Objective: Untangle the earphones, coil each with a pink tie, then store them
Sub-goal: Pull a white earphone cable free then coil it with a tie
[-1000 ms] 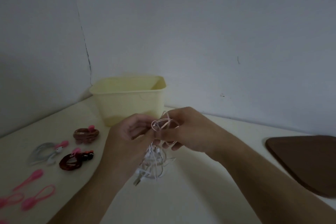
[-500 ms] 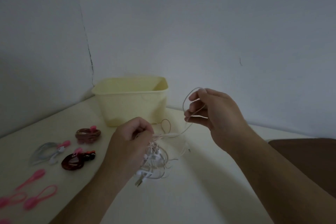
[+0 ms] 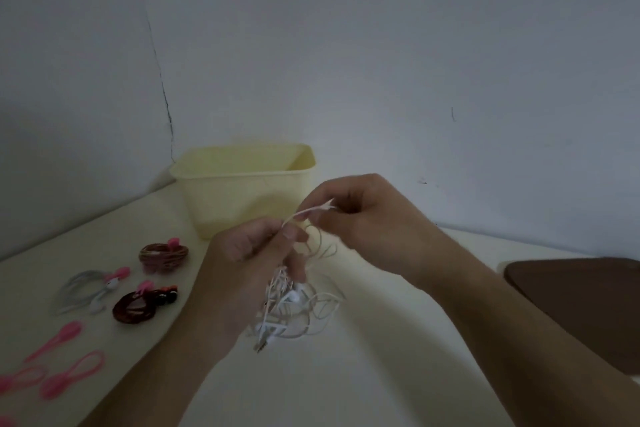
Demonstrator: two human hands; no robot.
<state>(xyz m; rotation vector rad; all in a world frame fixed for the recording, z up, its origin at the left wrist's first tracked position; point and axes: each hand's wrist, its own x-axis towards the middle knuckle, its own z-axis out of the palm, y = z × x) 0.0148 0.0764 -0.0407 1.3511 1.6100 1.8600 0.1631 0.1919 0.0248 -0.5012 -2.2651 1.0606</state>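
Observation:
A tangle of white earphones (image 3: 294,308) hangs above the table in the middle. My left hand (image 3: 249,260) grips the top of the tangle with curled fingers. My right hand (image 3: 360,215) pinches a loop of the same white cord just above and to the right. Three coiled earphones lie at the left, each with a pink tie: a brown one (image 3: 162,255), a grey one (image 3: 86,289) and a dark red one (image 3: 138,305). Loose pink ties (image 3: 69,378) lie at the lower left. A pale yellow bin (image 3: 242,184) stands behind the hands.
A brown board (image 3: 581,302) lies at the right edge of the cream table (image 3: 346,385). Grey walls meet in a corner behind the bin.
My right hand pulled a loop of cord up and away, then came back down close to my left hand. The tangle stays hanging under my left hand.

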